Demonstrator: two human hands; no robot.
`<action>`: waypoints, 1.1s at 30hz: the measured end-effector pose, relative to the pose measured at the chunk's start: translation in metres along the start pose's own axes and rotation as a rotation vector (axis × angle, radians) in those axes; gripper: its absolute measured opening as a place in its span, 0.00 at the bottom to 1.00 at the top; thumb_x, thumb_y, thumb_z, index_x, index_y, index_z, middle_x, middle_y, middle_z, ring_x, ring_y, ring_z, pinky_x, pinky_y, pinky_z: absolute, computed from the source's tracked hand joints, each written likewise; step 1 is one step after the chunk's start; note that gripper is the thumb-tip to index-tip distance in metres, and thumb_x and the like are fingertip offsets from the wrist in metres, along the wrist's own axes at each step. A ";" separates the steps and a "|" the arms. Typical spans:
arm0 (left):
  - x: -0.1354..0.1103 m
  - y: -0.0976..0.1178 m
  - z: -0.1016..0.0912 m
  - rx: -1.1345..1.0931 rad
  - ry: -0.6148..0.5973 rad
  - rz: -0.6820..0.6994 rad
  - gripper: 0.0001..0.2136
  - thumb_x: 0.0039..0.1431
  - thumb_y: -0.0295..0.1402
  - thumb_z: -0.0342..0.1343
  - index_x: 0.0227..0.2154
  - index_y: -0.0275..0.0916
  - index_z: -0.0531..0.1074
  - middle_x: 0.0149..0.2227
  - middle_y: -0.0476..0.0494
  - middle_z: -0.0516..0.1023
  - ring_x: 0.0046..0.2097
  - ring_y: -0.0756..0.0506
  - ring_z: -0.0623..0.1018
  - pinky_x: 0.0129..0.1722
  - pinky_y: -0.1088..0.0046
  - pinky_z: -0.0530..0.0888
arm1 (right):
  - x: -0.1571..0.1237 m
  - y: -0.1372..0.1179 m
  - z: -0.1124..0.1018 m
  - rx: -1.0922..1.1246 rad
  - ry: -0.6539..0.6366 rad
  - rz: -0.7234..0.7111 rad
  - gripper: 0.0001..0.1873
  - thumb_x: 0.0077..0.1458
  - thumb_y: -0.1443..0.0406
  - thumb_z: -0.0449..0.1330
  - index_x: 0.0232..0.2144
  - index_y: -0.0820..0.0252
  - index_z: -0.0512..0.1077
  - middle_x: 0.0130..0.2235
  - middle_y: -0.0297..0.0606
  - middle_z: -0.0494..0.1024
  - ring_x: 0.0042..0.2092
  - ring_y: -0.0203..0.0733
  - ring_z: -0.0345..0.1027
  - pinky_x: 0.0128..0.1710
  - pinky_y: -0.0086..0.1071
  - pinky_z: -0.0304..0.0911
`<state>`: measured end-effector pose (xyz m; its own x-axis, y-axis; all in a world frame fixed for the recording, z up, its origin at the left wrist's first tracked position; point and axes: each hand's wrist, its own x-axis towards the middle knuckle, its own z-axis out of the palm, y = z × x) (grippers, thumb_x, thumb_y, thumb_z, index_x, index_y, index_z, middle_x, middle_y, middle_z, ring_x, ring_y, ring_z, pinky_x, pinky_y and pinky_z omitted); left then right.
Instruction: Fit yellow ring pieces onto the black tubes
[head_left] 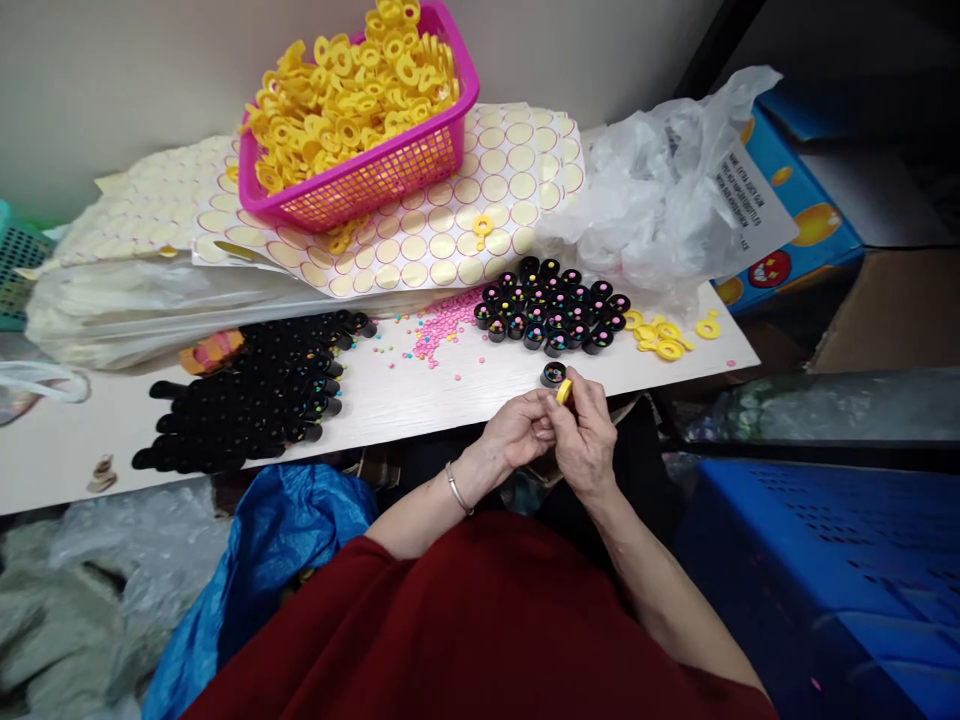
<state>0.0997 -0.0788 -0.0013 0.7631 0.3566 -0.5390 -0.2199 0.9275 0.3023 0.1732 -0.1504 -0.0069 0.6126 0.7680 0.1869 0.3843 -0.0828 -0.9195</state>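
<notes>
1. Far left, the corner of a teal basket (13, 268) pokes into view, and below it a heap of black tubes (251, 405) lies on its side on the white table (420, 400).
2. Behind the tubes, sheets of round stickers (427, 240) are spread out, and a pink basket (375, 185) sits on them, heaped with yellow rings.
3. Down by the table's near edge, a blue plastic bag (277, 540) is bunched up next to the person's red-clothed lap.
4. Near the middle of the table, a scatter of pink beads (442, 325) lies just left of a tight cluster of black caps (551, 305) with coloured beads inside them.
5. The left hand (517, 430), with a silver bracelet (457, 490) on its wrist, is raised at the table's near edge, and its fingertips press against those of the other hand.
6. Between the two sets of fingertips is a yellow ring (564, 390), and both hands are pinched on it. It is held just below a single black cap (553, 374) that stands alone on the table.
7. The right hand (589, 440) touches the left, with its thumb and forefinger closed on the ring.
8. Further right, loose yellow rings (664, 340) lie by the cap cluster, with a crumpled clear plastic bag (660, 200) behind them.
9. At the lower right is a blue crate (825, 560).
</notes>
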 end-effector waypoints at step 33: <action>0.037 0.023 -0.011 0.982 0.289 0.750 0.06 0.51 0.31 0.57 0.25 0.38 0.79 0.24 0.49 0.71 0.30 0.52 0.70 0.32 0.77 0.67 | 0.056 0.031 -0.004 0.107 -0.157 0.082 0.16 0.53 0.54 0.56 0.35 0.60 0.75 0.33 0.36 0.73 0.25 0.32 0.64 0.25 0.29 0.63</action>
<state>0.1168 -0.0434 -0.0231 0.4599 0.8826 -0.0974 0.0969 0.0592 0.9935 0.2221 -0.1119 -0.0235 0.5208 0.8515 0.0613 0.2566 -0.0876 -0.9626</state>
